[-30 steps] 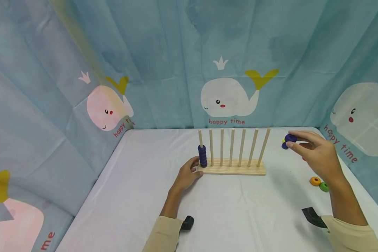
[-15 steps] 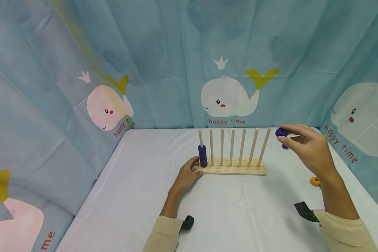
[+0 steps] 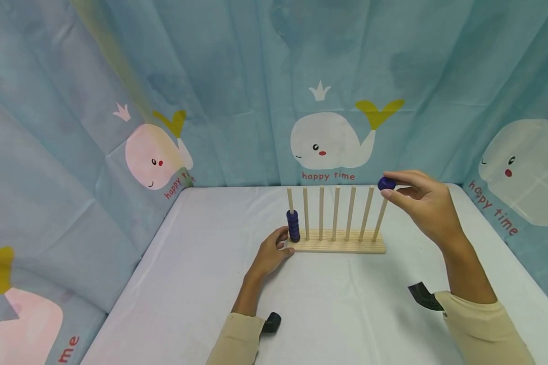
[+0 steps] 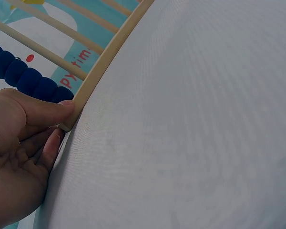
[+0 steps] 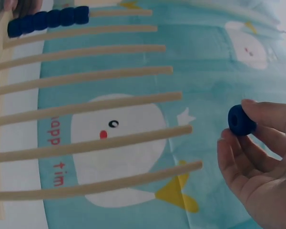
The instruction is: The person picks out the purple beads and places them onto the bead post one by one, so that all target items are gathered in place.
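Observation:
A wooden peg stand with several upright rods stands on the white-covered table. Its leftmost rod carries a stack of dark blue beads; the other rods are bare. My left hand holds the stand's left end, thumb at the base's front edge, just by the stack. With thumb and fingertips my right hand pinches a blue bead that has a hole through it. In the head view this bead overlaps the top of the rightmost rod; in the right wrist view it is apart from the rod tips.
A white cloth covers the table. Behind and beside it hangs a blue curtain printed with whales. Dark curved pieces stick out at both sleeve cuffs.
My right hand has moved left with the blue bead, from the table's right side to the rightmost rod. It now hides the loose beads seen earlier. The left hand and stand stay put.

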{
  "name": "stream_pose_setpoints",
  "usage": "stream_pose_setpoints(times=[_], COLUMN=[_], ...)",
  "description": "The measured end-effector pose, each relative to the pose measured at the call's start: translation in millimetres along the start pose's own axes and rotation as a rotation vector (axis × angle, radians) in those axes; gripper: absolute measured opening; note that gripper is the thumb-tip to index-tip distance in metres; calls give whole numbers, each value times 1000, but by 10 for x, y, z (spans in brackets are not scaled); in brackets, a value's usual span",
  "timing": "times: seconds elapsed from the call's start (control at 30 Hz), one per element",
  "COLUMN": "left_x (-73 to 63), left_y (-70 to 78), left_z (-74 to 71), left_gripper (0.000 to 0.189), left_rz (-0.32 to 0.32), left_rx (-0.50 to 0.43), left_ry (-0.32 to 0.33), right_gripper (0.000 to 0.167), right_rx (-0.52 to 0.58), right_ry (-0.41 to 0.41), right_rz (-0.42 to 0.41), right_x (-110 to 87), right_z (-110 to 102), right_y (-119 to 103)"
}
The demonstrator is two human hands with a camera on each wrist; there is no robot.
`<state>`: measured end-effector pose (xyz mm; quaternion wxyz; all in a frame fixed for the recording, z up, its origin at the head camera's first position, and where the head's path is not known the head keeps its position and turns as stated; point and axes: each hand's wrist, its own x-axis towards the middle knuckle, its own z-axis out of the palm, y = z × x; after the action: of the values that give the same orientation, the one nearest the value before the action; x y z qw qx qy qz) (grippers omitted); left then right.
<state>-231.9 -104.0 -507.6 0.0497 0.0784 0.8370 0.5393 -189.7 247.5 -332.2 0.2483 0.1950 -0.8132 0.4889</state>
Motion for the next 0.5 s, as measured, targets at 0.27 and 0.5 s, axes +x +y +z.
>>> stream_pose_setpoints(times=[0.27, 0.5], left_x=[0, -7], left_y=[-12, -4], left_z=[3, -4], left_gripper=[65, 65], left_rz=[31, 14], left_rx=[-13, -12], left_ry=[-2, 6], right_gripper=[39, 38], right_rx=[75, 129], right_ry=[-34, -69], right_rz=[-2, -12], right_x=[119, 235], right_z=[167, 309], right_y=[-88, -153])
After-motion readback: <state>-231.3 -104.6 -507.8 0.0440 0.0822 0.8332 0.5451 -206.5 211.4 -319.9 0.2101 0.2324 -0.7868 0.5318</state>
